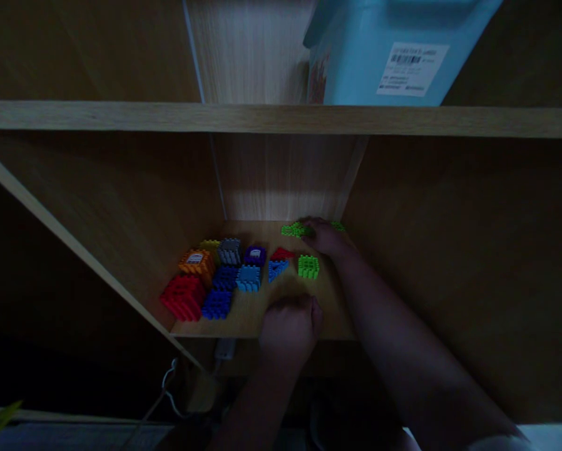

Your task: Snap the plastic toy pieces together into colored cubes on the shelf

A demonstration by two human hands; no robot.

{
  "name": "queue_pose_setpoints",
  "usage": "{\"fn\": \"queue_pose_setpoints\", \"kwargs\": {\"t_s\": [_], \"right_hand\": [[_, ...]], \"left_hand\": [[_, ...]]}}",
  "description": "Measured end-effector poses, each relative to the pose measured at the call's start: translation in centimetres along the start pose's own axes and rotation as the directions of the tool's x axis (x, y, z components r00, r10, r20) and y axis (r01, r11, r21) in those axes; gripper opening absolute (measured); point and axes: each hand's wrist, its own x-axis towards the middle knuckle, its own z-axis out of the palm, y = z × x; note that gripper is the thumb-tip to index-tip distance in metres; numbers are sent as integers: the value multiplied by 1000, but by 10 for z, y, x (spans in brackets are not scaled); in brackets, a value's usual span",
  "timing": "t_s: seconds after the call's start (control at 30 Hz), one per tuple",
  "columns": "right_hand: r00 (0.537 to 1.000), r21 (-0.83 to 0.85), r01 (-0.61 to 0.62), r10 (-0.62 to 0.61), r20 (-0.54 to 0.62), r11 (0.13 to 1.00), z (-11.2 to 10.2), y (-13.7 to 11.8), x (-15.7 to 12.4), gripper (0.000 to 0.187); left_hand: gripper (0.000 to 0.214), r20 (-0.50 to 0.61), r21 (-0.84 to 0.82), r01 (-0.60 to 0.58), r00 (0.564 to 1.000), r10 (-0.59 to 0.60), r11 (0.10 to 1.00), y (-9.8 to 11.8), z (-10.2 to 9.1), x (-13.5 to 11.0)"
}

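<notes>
My right hand reaches deep into a low wooden shelf compartment and rests on a flat green toothed block at the back; its fingers curl over the piece. A smaller green block lies just in front of that hand. My left hand is a loose fist at the front edge of the shelf board, with nothing visible in it. To the left sit a red block, an orange block, several blue blocks, a grey block and a purple block.
A light blue plastic bin with a white label stands on the shelf above. A slanted wooden panel bounds the compartment on the left. A white cable hangs below the shelf. The scene is dim.
</notes>
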Motion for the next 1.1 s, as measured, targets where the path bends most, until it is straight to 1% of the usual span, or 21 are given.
{"fn": "queue_pose_setpoints", "kwargs": {"t_s": [0.07,0.13,0.2,0.27,0.4,0.53,0.77,0.9,1.1], "right_hand": [[1000,8,31,-31,2,999,0,-1,0,45],[999,14,40,-41,13,999,0,-1,0,37],[999,18,29,-29,19,999,-1,-2,0,28],[1000,24,7,-7,23,1000,-2,-2,-1,24],[999,36,-33,32,34,999,-4,-3,-2,21],[999,66,-30,28,27,997,-6,-4,-2,18],[999,150,-2,10,-48,989,-4,-1,1,16],[991,218,-11,39,-127,976,0,0,6,11],[971,332,-19,96,-218,943,1,5,6,15]], "left_hand": [[33,2,2,-5,1000,5,1000,0,0,0],[33,-6,7,-7,1000,7,1000,0,0,0],[33,-15,13,-10,1000,10,1000,-1,1,0],[34,-22,21,-13,1000,13,1000,-1,2,0],[33,-23,29,-6,1000,6,1000,0,2,0],[33,-11,37,2,1000,-1,999,1,-1,0],[34,-16,49,-6,1000,7,999,0,1,0],[32,-52,46,-15,998,18,999,-1,4,-1],[31,-71,41,-28,997,31,999,0,3,-1]]}}
